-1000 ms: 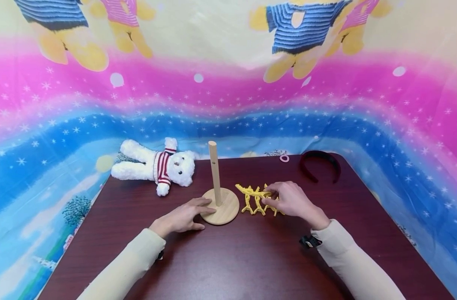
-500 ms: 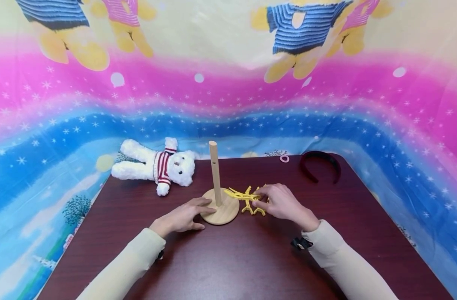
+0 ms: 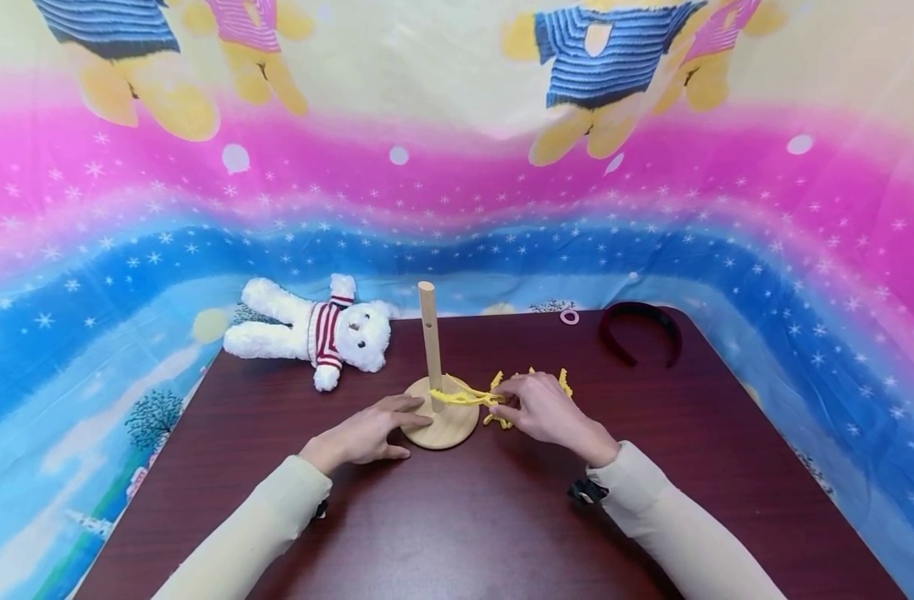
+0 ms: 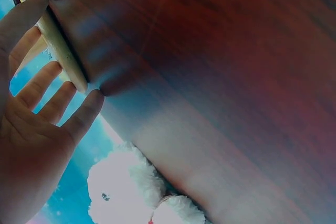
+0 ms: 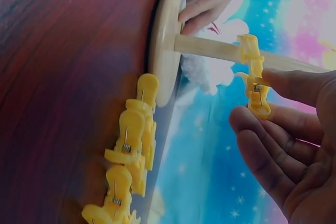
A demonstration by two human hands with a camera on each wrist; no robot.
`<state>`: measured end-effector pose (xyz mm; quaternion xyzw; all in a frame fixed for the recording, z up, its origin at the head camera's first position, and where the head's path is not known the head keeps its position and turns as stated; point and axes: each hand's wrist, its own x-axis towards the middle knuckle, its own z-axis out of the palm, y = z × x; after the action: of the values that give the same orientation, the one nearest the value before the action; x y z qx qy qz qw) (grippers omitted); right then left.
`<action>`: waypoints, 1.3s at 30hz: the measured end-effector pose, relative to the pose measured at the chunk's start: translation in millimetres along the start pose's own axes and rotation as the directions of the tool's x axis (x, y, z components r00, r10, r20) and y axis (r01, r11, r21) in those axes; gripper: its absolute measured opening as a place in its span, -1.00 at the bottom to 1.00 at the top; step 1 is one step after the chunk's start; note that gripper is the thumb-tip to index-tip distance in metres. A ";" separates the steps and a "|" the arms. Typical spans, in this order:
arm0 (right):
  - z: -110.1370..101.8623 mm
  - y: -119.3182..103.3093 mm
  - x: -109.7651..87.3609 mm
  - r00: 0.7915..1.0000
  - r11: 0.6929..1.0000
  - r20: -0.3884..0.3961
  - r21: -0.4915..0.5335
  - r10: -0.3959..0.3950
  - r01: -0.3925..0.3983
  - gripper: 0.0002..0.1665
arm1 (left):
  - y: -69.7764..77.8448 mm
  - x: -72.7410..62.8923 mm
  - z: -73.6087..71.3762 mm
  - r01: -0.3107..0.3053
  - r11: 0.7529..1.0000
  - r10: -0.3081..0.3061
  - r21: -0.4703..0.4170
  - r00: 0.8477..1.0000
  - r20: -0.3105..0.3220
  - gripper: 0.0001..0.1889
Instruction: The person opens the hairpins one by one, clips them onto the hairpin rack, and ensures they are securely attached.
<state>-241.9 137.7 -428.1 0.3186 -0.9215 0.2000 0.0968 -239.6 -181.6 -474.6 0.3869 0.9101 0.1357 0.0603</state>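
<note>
My right hand pinches a yellow plastic clothespin between thumb and fingers, its spring visible in the right wrist view. In the head view the clothespin's far end reaches the lower part of an upright wooden pole; whether it touches is unclear. The pole stands on a round wooden base. With its fingers spread, my left hand rests on the base's left side. Beneath and behind the right hand, several more yellow clothespins lie in a row on the table, partly hidden.
A white teddy bear in a striped sweater lies at the table's back left. A dark red headband lies at the back right, near a small pink ring. A printed cloth hangs behind the dark wooden table.
My right hand has moved left with one clothespin, away from the row, bringing its end from beside the base to the pole. The left hand and the stand stay put.
</note>
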 end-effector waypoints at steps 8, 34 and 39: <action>10.4 -6.0 8.4 1.000 1.000 -0.003 0.007 0.013 -0.013 -0.79 | 0.1 0.7 0.4 -0.004 1.000 0.004 0.006 1.000 0.005 -0.41; 33.2 -23.7 27.0 0.996 0.996 -0.021 0.040 0.083 -0.082 -0.73 | -0.8 0.9 0.7 0.020 1.000 -0.021 0.008 0.999 0.031 -0.39; 37.0 -25.5 28.1 0.996 0.997 -0.044 0.022 0.073 -0.072 -0.78 | -0.6 0.8 -0.1 0.008 1.000 -0.008 0.020 0.999 0.031 -0.39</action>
<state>-249.8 88.1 -445.0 0.2811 -0.9280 0.2200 0.1070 -240.5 -181.3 -474.7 0.3858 0.9119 0.1205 0.0713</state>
